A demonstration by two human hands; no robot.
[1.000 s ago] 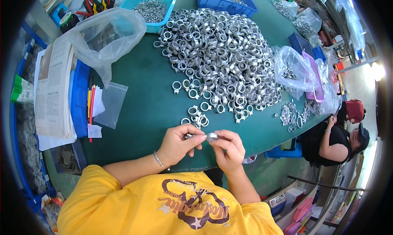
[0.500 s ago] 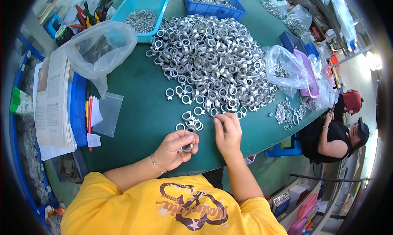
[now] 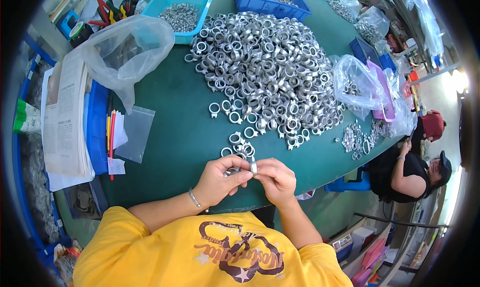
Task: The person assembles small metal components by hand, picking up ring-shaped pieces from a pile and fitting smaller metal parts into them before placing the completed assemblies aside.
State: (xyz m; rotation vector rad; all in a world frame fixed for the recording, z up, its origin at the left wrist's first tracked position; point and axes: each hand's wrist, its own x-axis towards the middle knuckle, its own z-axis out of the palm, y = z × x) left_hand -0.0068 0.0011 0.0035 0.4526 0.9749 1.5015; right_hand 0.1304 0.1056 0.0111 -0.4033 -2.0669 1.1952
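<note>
My left hand and my right hand meet at the near edge of the green table. Between their fingertips stands a small silver metal ring, gripped from both sides. More grey metal shows inside the curl of my left fingers, mostly hidden by them. Just beyond my hands sits a small group of loose rings, each with a little lug. Farther off lies a large heap of the same metal rings.
Behind the heap stand a turquoise basket and a blue crate of metal parts. A plastic bag, papers and pencils lie left. Small parts and a purple tray are right, near a seated person.
My right hand has come back from the edge of the heap to my left hand. A ring is now held between both hands' fingertips. The view has shifted slightly.
</note>
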